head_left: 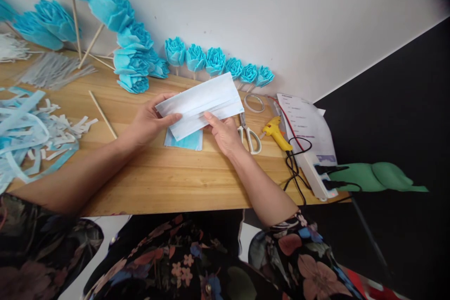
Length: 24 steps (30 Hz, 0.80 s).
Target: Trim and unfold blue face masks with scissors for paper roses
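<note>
A white, pleated rectangular sheet [207,101] is held tilted above the wooden table. My left hand [149,119] pinches its left end, thumb on top and fingers behind. My right hand [223,133] grips its lower edge near the middle, thumb on top. Beneath the sheet, light blue pieces [190,140] lie on the table, partly covered. White-handled scissors [250,138] rest just right of my right hand, their blades partly hidden.
Blue paper-like flowers [215,61] line the wall. A yellow glue gun [277,133], a tape roll [253,103], a printed sheet [305,124] and a power strip [312,173] lie right. Scraps [31,136], grey strips [56,71] and a stick [102,115] lie left.
</note>
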Available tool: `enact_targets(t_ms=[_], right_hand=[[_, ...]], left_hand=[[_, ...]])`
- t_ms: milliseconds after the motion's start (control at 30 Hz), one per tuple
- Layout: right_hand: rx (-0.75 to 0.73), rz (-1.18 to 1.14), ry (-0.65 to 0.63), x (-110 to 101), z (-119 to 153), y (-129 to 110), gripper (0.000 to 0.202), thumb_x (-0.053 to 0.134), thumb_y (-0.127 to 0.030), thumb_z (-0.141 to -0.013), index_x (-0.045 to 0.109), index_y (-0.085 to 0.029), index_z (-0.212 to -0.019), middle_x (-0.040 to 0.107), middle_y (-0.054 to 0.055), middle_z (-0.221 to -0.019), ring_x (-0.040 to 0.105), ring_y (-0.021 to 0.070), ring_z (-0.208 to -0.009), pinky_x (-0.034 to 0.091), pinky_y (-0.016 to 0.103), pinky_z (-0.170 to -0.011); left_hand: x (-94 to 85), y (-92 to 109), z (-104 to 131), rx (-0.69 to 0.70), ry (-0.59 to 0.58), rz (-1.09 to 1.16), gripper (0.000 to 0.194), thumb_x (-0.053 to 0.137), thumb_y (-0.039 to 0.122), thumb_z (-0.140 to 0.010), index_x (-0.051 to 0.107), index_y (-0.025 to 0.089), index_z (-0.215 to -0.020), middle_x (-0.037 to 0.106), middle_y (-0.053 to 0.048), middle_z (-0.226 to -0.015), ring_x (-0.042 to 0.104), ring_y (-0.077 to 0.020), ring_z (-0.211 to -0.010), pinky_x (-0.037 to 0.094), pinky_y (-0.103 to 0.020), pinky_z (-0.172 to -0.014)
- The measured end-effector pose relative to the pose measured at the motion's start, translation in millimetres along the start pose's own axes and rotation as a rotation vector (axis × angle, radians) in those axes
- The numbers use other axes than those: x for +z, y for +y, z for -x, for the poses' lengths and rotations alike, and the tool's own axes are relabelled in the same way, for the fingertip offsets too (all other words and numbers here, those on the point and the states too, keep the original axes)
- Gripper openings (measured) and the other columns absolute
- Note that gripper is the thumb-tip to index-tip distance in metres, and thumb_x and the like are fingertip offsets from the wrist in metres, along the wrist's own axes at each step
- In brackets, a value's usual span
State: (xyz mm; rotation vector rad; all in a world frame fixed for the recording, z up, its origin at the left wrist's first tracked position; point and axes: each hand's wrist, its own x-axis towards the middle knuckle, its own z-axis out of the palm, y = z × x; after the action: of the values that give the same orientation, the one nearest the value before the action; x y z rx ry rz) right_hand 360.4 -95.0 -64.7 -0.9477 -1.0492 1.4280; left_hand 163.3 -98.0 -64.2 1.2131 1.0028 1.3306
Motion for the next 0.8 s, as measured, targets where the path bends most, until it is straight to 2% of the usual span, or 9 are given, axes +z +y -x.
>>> enact_targets(t_ms=[200, 400, 533, 600, 700, 733, 800], right_hand=[[-0.118, -0.002, 0.105, 0, -1, 4, 0.049, 0.082, -0.039, -0.067, 0.066, -0.024, -0.111, 0.072, 0.002, -0.111, 0.064, 0.0212, -0.115, 0.052, 0.04, -0.105], [-0.128, 0.015, 0.109, -2, 0, 5, 0.051, 0.08, -0.043, -0.07, 0.065, -0.025, -0.116, 0.072, 0.002, -0.113, 0.063, 0.021, -0.116, 0.05, 0.042, -0.107], [-0.14, -0.002, 0.12, -3, -1, 4, 0.049, 0.079, -0.042, -0.071, 0.065, -0.024, -0.114, 0.072, 0.002, -0.115, 0.063, 0.0213, -0.117, 0.048, 0.041, -0.109], [-0.12, 0.011, 0.125, -5, -2, 5, 0.048, 0.079, -0.044, -0.071, 0.066, -0.023, -0.111, 0.072, 0.003, -0.114, 0.063, 0.0224, -0.117, 0.049, 0.041, -0.107], [-0.077, 0.042, 0.101, -6, -2, 5, 0.046, 0.078, -0.048, -0.071, 0.067, -0.021, -0.106, 0.073, 0.005, -0.11, 0.064, 0.0243, -0.114, 0.053, 0.041, -0.101], [-0.065, 0.054, 0.086, -7, -1, 5, 0.046, 0.078, -0.049, -0.071, 0.068, -0.02, -0.105, 0.074, 0.005, -0.109, 0.065, 0.0248, -0.112, 0.054, 0.041, -0.1], [-0.047, 0.086, 0.047, -7, 2, 4, 0.044, 0.077, -0.051, -0.071, 0.069, -0.02, -0.102, 0.074, 0.005, -0.107, 0.066, 0.0253, -0.109, 0.055, 0.041, -0.097]], left_hand=[[4.3, 4, 2, -0.023, -0.009, 0.036, 0.041, 0.085, 0.025, -0.063, 0.073, 0.024, -0.102, 0.07, -0.004, -0.1, 0.064, -0.0222, -0.089, 0.051, -0.028, -0.071], [3.8, 4, 2, -0.004, 0.03, 0.075, 0.03, 0.082, 0.031, -0.07, 0.072, 0.02, -0.097, 0.07, -0.003, -0.09, 0.062, -0.0185, -0.081, 0.051, -0.026, -0.069], [2.2, 9, 3, -0.013, 0.012, 0.128, 0.023, 0.08, 0.032, -0.075, 0.073, 0.019, -0.093, 0.069, -0.002, -0.086, 0.06, -0.0132, -0.074, 0.05, -0.021, -0.065], [0.6, 12, 2, -0.065, -0.055, 0.168, 0.025, 0.075, 0.037, -0.079, 0.074, 0.019, -0.096, 0.069, -0.002, -0.085, 0.06, -0.012, -0.071, 0.05, -0.02, -0.062], [-1.4, 16, 2, -0.191, -0.28, 0.202, 0.045, 0.062, 0.055, -0.085, 0.073, 0.016, -0.104, 0.069, -0.005, -0.075, 0.06, -0.0142, -0.06, 0.05, -0.024, -0.053], [-1.4, 17, 3, -0.22, -0.342, 0.196, 0.051, 0.059, 0.06, -0.085, 0.073, 0.015, -0.105, 0.069, -0.006, -0.073, 0.061, -0.0156, -0.058, 0.05, -0.025, -0.052], [-0.6, 19, 6, -0.25, -0.392, 0.172, 0.054, 0.06, 0.062, -0.084, 0.074, 0.014, -0.105, 0.072, -0.009, -0.078, 0.065, -0.0187, -0.064, 0.054, -0.028, -0.058]])
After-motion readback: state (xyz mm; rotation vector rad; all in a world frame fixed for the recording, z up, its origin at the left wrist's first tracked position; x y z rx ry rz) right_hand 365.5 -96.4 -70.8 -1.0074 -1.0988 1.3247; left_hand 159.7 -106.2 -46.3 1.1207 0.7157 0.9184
